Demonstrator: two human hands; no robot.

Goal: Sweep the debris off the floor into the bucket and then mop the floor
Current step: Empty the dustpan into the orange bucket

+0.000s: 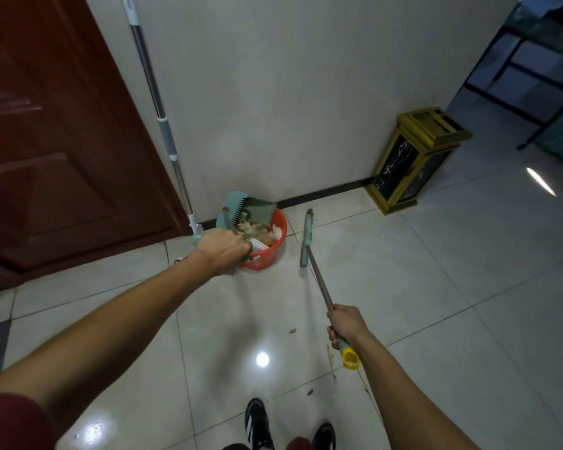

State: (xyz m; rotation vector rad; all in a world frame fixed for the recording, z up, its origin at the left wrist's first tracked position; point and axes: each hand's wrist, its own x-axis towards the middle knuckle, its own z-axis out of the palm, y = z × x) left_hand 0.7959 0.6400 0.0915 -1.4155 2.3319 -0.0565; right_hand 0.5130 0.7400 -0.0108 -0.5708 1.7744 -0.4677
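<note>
My left hand grips the handle of a teal dustpan, which is tipped over the red bucket by the wall. Paper scraps and debris lie in the bucket. My right hand holds the handle of a teal broom; its head rests on the floor to the right of the bucket. A few bits of debris lie on the tiles near my right hand. A mop with a metal pole leans against the wall behind the bucket.
A dark red door stands at the left. A gold and black bin sits against the wall at the right. Dark-framed furniture is at the far right. My shoes are at the bottom on glossy white tiles.
</note>
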